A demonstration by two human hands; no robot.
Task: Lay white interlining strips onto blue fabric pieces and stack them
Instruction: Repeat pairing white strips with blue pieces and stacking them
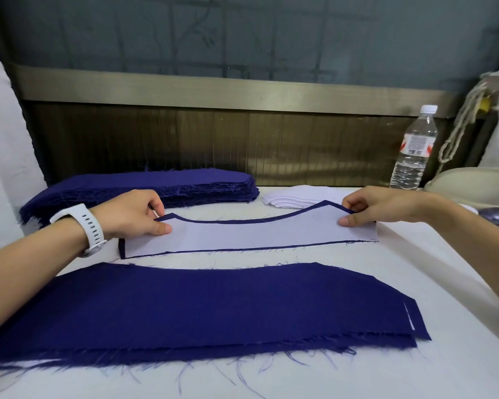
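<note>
A white interlining strip (pixel 251 236) lies on a blue fabric piece (pixel 121 249) in the middle of the table, with only a thin blue border showing around it. My left hand (pixel 133 214) pinches the left end of the strip and fabric. My right hand (pixel 386 207) pinches the right end. Nearer to me lies a stack of blue pieces (pixel 199 309) with white edges peeking out at its right end and lower left.
A thick pile of blue fabric pieces (pixel 144 185) sits at the back left. A pile of white interlining strips (pixel 294 197) lies behind the right end. A water bottle (pixel 414 151) stands at the back right beside a pale machine body (pixel 473 182). White table (pixel 300 378).
</note>
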